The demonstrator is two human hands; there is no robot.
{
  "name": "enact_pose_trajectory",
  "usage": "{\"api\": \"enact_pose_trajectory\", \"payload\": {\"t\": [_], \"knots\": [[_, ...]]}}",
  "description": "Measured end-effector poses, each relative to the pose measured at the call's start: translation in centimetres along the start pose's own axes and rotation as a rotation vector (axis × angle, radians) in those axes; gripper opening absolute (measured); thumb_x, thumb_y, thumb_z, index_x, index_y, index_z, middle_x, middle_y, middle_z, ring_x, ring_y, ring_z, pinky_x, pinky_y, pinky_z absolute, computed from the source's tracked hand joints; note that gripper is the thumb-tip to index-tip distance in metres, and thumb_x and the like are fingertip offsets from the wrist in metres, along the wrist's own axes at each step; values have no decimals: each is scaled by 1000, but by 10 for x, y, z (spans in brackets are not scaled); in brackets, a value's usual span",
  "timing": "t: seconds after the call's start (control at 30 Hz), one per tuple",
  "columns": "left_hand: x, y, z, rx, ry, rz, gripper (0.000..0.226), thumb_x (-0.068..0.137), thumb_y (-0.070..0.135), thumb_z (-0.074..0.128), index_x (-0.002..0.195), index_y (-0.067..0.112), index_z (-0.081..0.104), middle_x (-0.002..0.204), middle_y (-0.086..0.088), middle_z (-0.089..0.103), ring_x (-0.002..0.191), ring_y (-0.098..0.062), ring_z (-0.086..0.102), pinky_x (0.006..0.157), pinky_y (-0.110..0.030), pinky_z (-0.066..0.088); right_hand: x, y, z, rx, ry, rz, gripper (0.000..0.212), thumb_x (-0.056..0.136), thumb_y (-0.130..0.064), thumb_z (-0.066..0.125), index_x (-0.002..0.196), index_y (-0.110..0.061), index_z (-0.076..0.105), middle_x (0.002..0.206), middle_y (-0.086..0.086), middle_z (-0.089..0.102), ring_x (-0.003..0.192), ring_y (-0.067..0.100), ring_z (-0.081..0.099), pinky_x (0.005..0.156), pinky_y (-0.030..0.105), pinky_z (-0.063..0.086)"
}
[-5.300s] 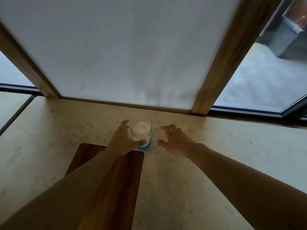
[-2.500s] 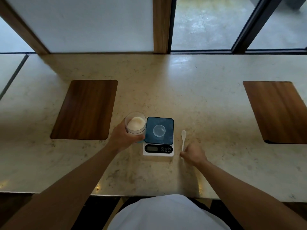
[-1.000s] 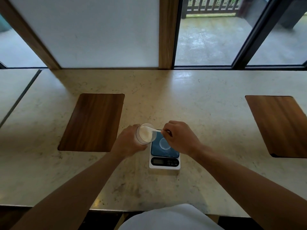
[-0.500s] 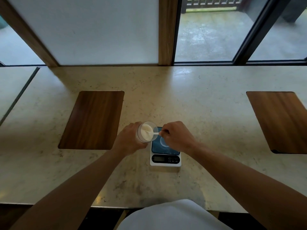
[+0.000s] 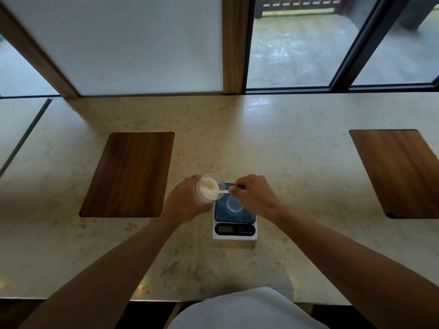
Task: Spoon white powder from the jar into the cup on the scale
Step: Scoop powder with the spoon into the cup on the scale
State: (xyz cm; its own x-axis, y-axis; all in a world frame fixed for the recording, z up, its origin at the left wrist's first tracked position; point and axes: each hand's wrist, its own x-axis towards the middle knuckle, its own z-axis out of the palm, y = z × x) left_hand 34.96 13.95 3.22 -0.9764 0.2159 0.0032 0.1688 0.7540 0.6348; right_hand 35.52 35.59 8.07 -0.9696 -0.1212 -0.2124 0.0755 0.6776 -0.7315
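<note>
1. Head view looks down on a pale, marbled stone counter (image 5: 297,162) running below a row of windows.
2. The left hand (image 5: 184,204) is wrapped around a clear glass jar (image 5: 209,189) of white powder (image 5: 207,186), holding it tilted so its open mouth leans toward the right, just beside the scale's left far corner.
3. The right hand (image 5: 255,194) pinches the handle of a small white plastic spoon (image 5: 219,191), whose bowl reaches into the jar's mouth and touches the powder.
4. A small clear plastic cup (image 5: 234,203) stands upright on the dark blue platform of a white digital kitchen scale (image 5: 235,230), partly under the right hand; whether the cup holds any powder cannot be told.
5. Two dark wooden rectangular boards lie on the counter: one (image 5: 128,174) left of the jar, another (image 5: 399,172) well apart at the right edge.
</note>
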Motion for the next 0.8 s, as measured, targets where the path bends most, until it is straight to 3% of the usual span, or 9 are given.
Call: {"api": "enact_pose_trajectory", "payload": {"t": [0.13, 0.27, 0.37, 0.47, 0.73, 0.8], "knots": [[1, 2, 3, -25, 8, -16, 79, 63, 45, 89, 130, 23, 52, 118, 2, 66, 99, -15, 62, 89, -35, 54, -2, 4, -3, 28, 15, 29, 24, 89, -23, 58, 79, -12, 77, 62, -1, 67, 48, 7, 50, 45, 14, 38], [2, 4, 4, -53, 7, -21, 76, 66, 40, 90, 129, 20, 54, 118, 0, 66, 100, -16, 63, 91, -37, 54, -1, 4, -7, 37, 44, 33, 22, 89, -23, 59, 83, -13, 78, 65, -6, 67, 53, 9, 57, 50, 15, 44], [2, 6, 4, -67, 17, -22, 72, 66, 36, 90, 127, 18, 57, 115, -1, 68, 98, -17, 64, 89, -38, 56, -1, 3, -12, 41, 61, 27, 22, 89, -20, 59, 80, -15, 78, 61, -11, 64, 47, 6, 54, 43, 9, 39], [3, 7, 3, -70, 28, -30, 73, 64, 36, 91, 127, 19, 57, 115, 0, 69, 99, -17, 64, 88, -37, 56, -3, 0, -17, 59, 73, 22, 22, 90, -20, 58, 82, -13, 78, 62, -5, 66, 46, 7, 53, 39, 8, 37], [0, 1, 3, -118, 4, -75, 74, 65, 42, 88, 129, 24, 56, 118, 4, 68, 101, -14, 63, 90, -35, 55, -14, -2, -35, 87, 123, 2, 21, 91, -22, 60, 87, -11, 78, 73, 0, 72, 63, 15, 64, 55, 20, 48], [-3, 1, 3, -131, 7, -97, 76, 64, 46, 87, 130, 27, 55, 117, 7, 68, 100, -12, 64, 88, -30, 54, -16, 2, -39, 102, 140, 2, 20, 92, -22, 61, 86, -12, 77, 69, -3, 70, 57, 8, 60, 52, 15, 44]]}}
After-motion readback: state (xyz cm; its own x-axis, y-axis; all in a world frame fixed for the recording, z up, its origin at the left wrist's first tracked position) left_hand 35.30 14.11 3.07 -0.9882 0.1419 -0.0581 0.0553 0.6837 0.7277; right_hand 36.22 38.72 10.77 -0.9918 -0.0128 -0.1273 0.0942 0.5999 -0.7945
